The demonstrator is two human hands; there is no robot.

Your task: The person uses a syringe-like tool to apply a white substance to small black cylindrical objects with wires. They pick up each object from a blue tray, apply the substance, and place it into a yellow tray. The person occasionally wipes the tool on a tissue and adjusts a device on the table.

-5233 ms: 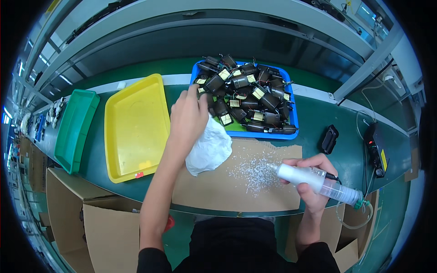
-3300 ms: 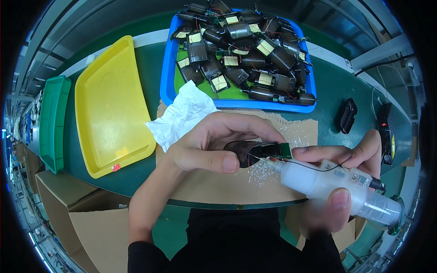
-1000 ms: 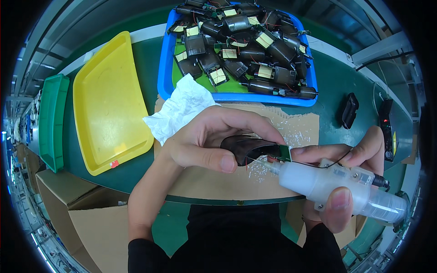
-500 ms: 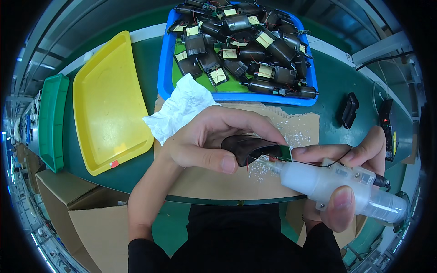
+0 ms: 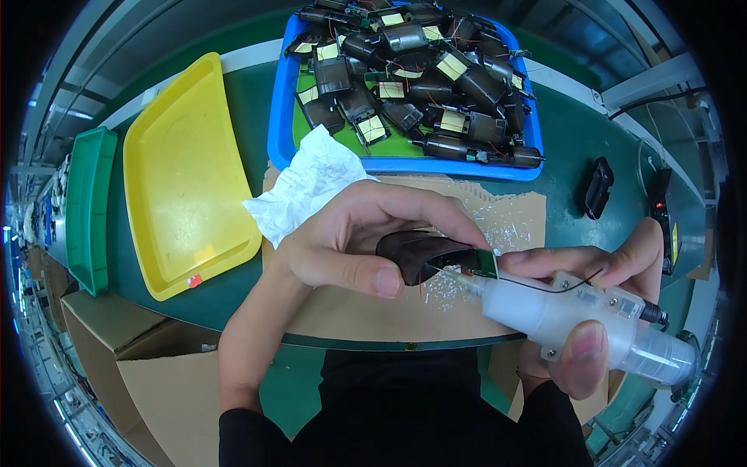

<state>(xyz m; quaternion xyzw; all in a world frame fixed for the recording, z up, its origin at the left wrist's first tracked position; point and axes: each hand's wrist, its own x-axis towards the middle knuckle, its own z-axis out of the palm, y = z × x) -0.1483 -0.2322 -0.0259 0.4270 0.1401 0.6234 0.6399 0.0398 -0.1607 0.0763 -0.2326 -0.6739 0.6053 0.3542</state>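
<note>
My left hand (image 5: pixel 350 241) is curled round a dark brown plastic housing (image 5: pixel 412 253), its thumb in front and fingers behind. At the housing's right end stands a small green circuit board (image 5: pixel 487 265), with a thin red wire hanging below. My right hand (image 5: pixel 599 311) grips a translucent white dispenser (image 5: pixel 517 307) that has a narrow tip and a clear rear part. The tip reaches the housing's open end beside the board; whether it touches is hard to see. My right index fingertip is at the board's edge, and a thin black wire (image 5: pixel 545 288) runs along the dispenser.
Beneath my hands lies a cardboard sheet (image 5: pixel 334 319) strewn with whitish bits. Crumpled white tissue (image 5: pixel 311 187) is beside my left wrist. A blue tray (image 5: pixel 405 166) behind holds many similar housings. Left are yellow (image 5: pixel 187 179) and green (image 5: pixel 87 210) trays; right, a black plastic part (image 5: pixel 597 188).
The black wire now lies in a lower curve along the dispenser, away from my right fingers. The dispenser and my right hand have shifted very slightly; the left hand barely moved.
</note>
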